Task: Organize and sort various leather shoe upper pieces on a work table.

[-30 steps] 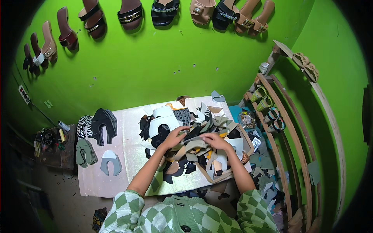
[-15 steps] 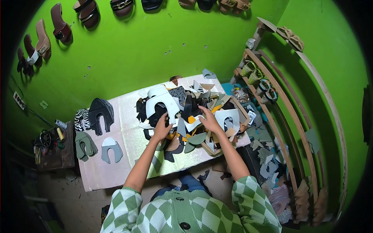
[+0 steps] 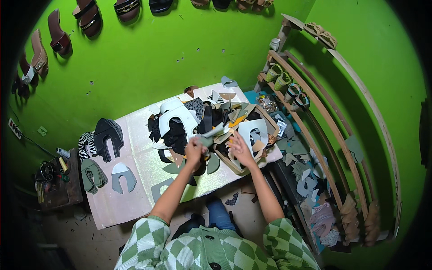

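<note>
My left hand [image 3: 195, 150] is closed on a grey-green scrap of sheet material [image 3: 210, 136], smeared by motion above the pile. To its right, my right hand [image 3: 240, 149] has its fingers spread, with nothing in them, over the right part of the heap. Beneath both hands lies a mixed heap of offcuts in black, green, tan and orange, partly in a shallow cardboard box [image 3: 269, 120]. A large white U-shaped piece [image 3: 175, 108] lies on the heap's left side. Another pale U-shaped piece [image 3: 246, 130] rests near my right hand.
On the table's left [image 3: 135, 155] are stacked U-shaped pieces: black [image 3: 108, 137], green [image 3: 93, 176] and blue-grey [image 3: 124, 181], beside zebra-striped ones [image 3: 86, 146]. A wooden rack [image 3: 310, 101] with sandals stands right, scraps below it. A small dark table [image 3: 60, 189] holds thread spools.
My left hand has lifted the grey-green scrap from the heap. My right hand stays open over the pile. The whole view has shifted slightly, and a grey-green piece now shows near the table's front edge.
</note>
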The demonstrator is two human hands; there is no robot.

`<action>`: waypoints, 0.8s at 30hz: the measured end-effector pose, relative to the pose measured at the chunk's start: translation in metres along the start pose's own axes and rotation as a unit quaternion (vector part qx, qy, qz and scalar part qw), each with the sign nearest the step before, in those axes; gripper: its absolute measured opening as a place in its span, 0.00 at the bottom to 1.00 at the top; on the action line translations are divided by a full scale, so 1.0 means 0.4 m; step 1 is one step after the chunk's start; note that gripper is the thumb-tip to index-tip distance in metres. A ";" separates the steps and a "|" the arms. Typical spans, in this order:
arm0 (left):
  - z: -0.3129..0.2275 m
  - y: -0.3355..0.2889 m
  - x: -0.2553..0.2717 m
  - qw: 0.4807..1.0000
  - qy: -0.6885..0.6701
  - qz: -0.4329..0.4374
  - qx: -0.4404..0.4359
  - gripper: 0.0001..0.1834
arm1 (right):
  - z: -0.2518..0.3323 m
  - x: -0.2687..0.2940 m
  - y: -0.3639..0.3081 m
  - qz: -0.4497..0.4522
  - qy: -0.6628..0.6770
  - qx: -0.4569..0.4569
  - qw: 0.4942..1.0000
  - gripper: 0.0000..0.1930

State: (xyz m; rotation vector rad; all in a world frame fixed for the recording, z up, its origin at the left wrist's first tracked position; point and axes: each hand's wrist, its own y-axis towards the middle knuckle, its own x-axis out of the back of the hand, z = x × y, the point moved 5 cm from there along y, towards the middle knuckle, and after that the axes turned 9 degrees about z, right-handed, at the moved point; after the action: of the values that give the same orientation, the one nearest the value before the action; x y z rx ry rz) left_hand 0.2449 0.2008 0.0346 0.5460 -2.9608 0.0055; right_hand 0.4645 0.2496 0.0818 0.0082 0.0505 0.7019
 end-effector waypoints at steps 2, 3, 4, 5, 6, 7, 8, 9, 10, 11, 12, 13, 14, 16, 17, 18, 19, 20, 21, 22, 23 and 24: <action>-0.045 0.041 0.038 0.998 0.034 -0.050 0.002 0.22 | 0.028 0.056 -0.009 -0.061 -0.086 -0.010 0.994 0.36; -0.061 0.050 0.048 0.999 0.013 -0.041 -0.010 0.27 | 0.033 0.084 -0.015 -0.077 -0.128 -0.023 0.989 0.35; -0.048 0.046 0.068 0.999 0.016 -0.047 -0.010 0.27 | 0.035 0.092 -0.014 -0.103 -0.166 -0.059 0.979 0.32; -0.052 0.046 0.064 0.992 0.106 -0.033 -0.066 0.32 | 0.020 0.107 -0.012 -0.100 -0.166 -0.057 0.979 0.32; -0.055 0.041 0.055 0.973 0.195 -0.020 -0.121 0.38 | 0.014 0.104 -0.008 -0.071 -0.307 -0.023 0.949 0.33; -0.065 0.029 0.011 0.974 0.196 0.050 -0.104 0.44 | -0.004 0.121 -0.021 -0.048 -0.442 0.004 0.896 0.34; -0.063 0.005 0.003 0.968 0.221 0.059 -0.106 0.43 | -0.005 0.079 -0.011 0.000 -0.475 -0.014 0.880 0.40; -0.062 -0.019 -0.008 0.961 0.246 0.068 -0.106 0.42 | -0.024 0.040 -0.013 0.034 -0.529 -0.096 0.842 0.44; -0.052 -0.034 -0.022 0.961 0.244 0.080 -0.102 0.40 | -0.036 0.009 -0.001 0.071 -0.574 -0.111 0.808 0.44; -0.044 -0.041 -0.046 0.961 0.241 0.096 -0.097 0.38 | -0.067 0.001 0.003 0.105 -0.617 -0.129 0.770 0.44; -0.035 -0.038 -0.064 0.963 0.236 0.106 -0.079 0.34 | -0.104 0.002 0.016 0.100 -0.651 -0.116 0.743 0.43; -0.031 -0.032 -0.082 0.961 0.239 0.119 -0.069 0.35 | -0.144 0.010 0.023 0.094 -0.685 -0.105 0.715 0.42; -0.042 -0.027 -0.095 0.952 0.279 0.121 -0.048 0.37 | -0.156 0.012 0.026 0.086 -0.691 -0.099 0.711 0.37; -0.066 -0.016 -0.121 0.933 0.340 0.115 -0.034 0.41 | -0.175 0.012 0.028 0.087 -0.712 -0.109 0.688 0.29; -0.075 -0.009 -0.128 0.932 0.342 0.113 -0.029 0.41 | -0.178 0.014 0.032 0.085 -0.733 -0.119 0.664 0.21; -0.080 -0.002 -0.135 0.922 0.368 0.122 -0.014 0.41 | -0.171 0.020 0.032 0.071 -0.729 -0.090 0.675 0.12; -0.089 0.001 -0.143 0.911 0.392 0.131 0.001 0.40 | -0.177 0.032 0.038 0.076 -0.728 -0.090 0.676 0.12; -0.069 0.012 -0.142 0.919 0.377 0.112 -0.009 0.37 | -0.174 0.039 0.041 0.075 -0.734 -0.050 0.674 0.11; -0.055 0.024 -0.137 0.938 0.330 0.107 -0.003 0.32 | -0.172 0.046 0.037 0.073 -0.738 -0.010 0.670 0.10; -0.062 0.023 -0.142 0.934 0.348 0.083 -0.011 0.30 | -0.172 0.062 0.038 0.076 -0.737 -0.011 0.671 0.10; -0.069 0.020 -0.148 0.929 0.365 0.060 -0.019 0.28 | -0.167 0.084 0.033 0.066 -0.698 -0.005 0.713 0.09; -0.072 0.024 -0.156 0.929 0.365 0.061 -0.017 0.28 | -0.161 0.109 0.026 0.056 -0.657 0.001 0.752 0.08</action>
State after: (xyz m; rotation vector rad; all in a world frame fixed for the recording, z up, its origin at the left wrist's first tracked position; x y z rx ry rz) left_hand 0.3029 0.2326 0.0553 0.2666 -2.2512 0.1373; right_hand 0.4878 0.2853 0.0158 0.5149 -1.3299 0.6852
